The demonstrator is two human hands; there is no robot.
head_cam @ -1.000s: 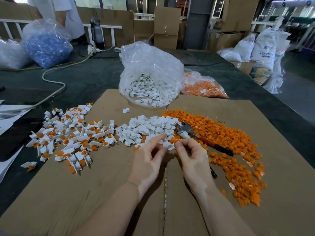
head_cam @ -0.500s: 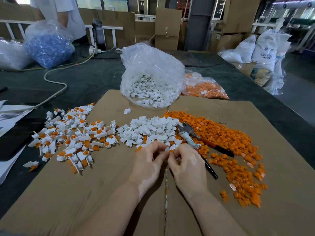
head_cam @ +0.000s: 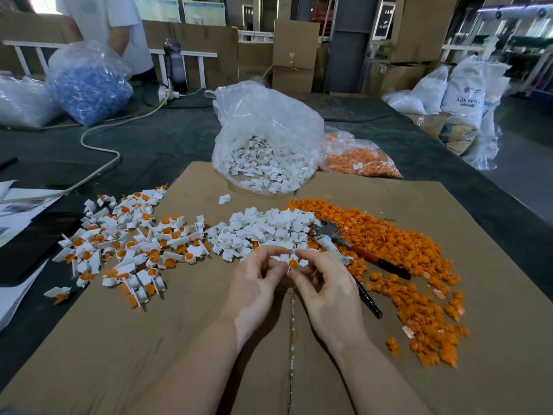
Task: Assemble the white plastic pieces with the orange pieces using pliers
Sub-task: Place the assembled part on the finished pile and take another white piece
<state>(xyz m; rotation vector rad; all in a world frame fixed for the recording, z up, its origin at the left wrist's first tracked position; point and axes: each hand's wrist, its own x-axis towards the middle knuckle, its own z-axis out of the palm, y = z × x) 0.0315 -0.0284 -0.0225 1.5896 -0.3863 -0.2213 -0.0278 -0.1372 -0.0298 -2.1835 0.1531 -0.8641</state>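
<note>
My left hand (head_cam: 259, 280) and my right hand (head_cam: 326, 283) meet over the cardboard sheet (head_cam: 209, 339). Between their fingertips they pinch a white plastic piece with an orange piece (head_cam: 291, 262) set in it. Just beyond lies a heap of loose white pieces (head_cam: 263, 232). To the right spreads a wide heap of orange pieces (head_cam: 398, 244). The pliers (head_cam: 335, 238) lie untouched between the two heaps, their dark handles pointing toward the lower right. On the left sits a pile of joined white-and-orange pieces (head_cam: 128, 244).
A clear bag of white pieces (head_cam: 266, 145) and a bag of orange pieces (head_cam: 359, 157) stand behind the cardboard. A bag of blue parts (head_cam: 86, 85), a white cable (head_cam: 98, 139) and papers (head_cam: 18, 205) lie on the dark table. A person stands at back left.
Both hands drew back slightly from the white heap and closed together. The orange piece now shows seated in the white piece between the fingertips.
</note>
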